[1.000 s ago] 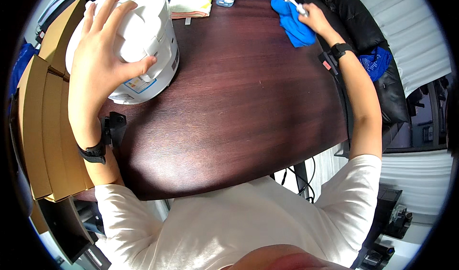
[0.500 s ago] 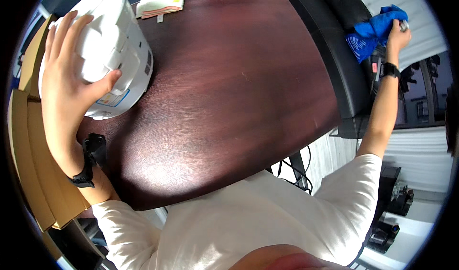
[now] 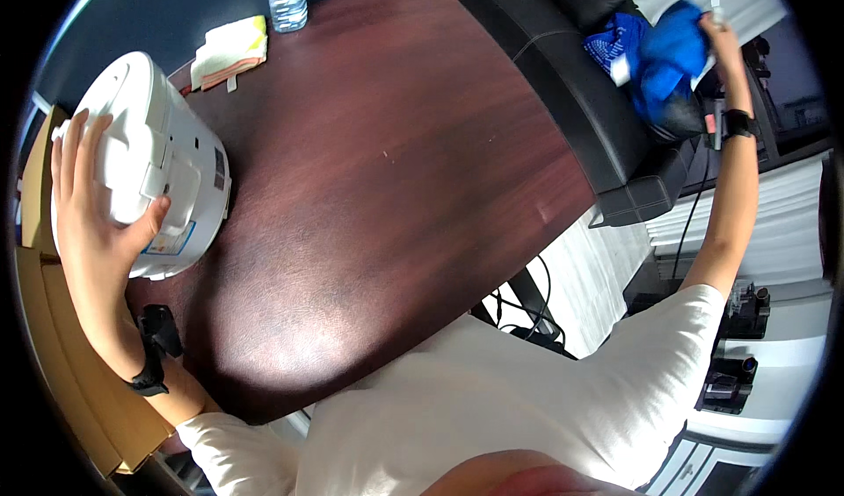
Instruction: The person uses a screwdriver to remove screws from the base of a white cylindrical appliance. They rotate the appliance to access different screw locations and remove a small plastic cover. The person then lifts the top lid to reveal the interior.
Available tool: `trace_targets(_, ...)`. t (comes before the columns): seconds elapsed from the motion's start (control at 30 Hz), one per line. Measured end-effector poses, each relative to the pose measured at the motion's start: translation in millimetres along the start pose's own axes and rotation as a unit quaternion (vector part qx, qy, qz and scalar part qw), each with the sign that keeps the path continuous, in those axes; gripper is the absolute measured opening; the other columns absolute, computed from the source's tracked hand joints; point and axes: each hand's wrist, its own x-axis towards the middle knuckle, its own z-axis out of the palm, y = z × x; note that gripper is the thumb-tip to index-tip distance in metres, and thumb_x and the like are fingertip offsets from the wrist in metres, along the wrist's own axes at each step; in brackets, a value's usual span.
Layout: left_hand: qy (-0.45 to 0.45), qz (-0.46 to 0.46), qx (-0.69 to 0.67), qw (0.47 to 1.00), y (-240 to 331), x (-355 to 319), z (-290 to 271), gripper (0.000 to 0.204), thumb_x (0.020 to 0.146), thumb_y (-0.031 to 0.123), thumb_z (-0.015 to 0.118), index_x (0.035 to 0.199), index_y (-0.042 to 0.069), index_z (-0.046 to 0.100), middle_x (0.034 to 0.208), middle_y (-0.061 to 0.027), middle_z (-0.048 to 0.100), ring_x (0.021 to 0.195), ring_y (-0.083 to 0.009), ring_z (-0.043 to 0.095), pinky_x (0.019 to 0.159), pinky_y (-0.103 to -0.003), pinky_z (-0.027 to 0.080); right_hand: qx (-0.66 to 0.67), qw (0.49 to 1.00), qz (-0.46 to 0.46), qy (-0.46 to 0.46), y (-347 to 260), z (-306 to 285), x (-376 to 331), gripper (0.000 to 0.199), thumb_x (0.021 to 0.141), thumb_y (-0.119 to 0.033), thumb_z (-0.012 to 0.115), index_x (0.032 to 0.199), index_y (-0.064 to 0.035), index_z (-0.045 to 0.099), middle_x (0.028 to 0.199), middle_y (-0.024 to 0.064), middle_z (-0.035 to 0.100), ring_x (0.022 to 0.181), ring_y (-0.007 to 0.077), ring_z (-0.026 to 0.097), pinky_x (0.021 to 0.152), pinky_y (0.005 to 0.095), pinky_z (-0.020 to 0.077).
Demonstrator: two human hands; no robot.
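At the left of the frame, the left hand [image 3: 95, 210] lies spread over the white lidded appliance [image 3: 156, 166], fingers open across its lid and thumb at its side, seemingly to steady it on the brown table [image 3: 396, 197]. At the upper right, the right hand [image 3: 726, 52] has its fingers bent at the edge of the blurred blue cloth [image 3: 670, 61] by the black sofa [image 3: 563, 83]; whether they grip it I cannot tell. At the upper left, 1 folded towel [image 3: 230, 50] and 1 bottle [image 3: 287, 4] sit at the table's rim, perhaps for being out of the way.
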Motion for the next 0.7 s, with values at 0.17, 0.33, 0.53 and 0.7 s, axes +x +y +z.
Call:
trace_targets(0.17,0.001,-0.02,-0.02,1.0,3,1,-4,0.083,0.058,0.046,0.072,0.13,0.013,0.051,0.139,-0.0152,0.044,0.13,-0.037,0.038,0.102,-0.051,0.038,0.238,0.928,-0.105,0.266,-40,-25,-16,0.024,0.081,-0.02,0.069,0.095,-0.0019,0.063,0.082,0.0017,0.062,0.069,0.0103,0.054,0.062,0.0242,0.0418)
trace_targets(0.33,0.0,-0.008,0.01,1.0,0,-6,-7,0.083,0.057,0.045,0.074,0.13,0.012,0.051,0.139,-0.0144,0.044,0.13,-0.0371,0.038,0.102,-0.049,0.038,-0.006,0.934,0.083,-0.347,-5,112,-179,0.016,0.072,-0.018,0.066,0.076,-0.0041,0.058,0.069,0.0,0.053,0.061,0.01,0.045,0.055,0.0284,0.0383)
trace_targets(0.53,0.019,0.007,-0.037,0.999,4,-1,-4,0.085,0.057,0.046,0.079,0.129,0.01,0.051,0.136,-0.0163,0.045,0.125,-0.0353,0.044,0.101,-0.046,0.04,-0.204,0.901,0.02,-0.382,131,61,-209,0.023,0.063,-0.008,0.063,0.08,0.0081,0.061,0.068,0.0141,0.063,0.067,0.0191,0.058,0.061,0.0404,0.0446)
trace_targets(0.7,0.04,0.015,-0.059,0.997,9,1,-6,0.081,0.058,0.043,0.079,0.127,0.009,0.053,0.133,-0.0166,0.047,0.121,-0.0334,0.048,0.097,-0.044,0.043,-0.239,0.955,-0.029,-0.17,106,25,-120,0.03,0.082,-0.018,0.062,0.102,0.0043,0.059,0.078,0.008,0.063,0.07,0.0166,0.056,0.063,0.0334,0.0459)
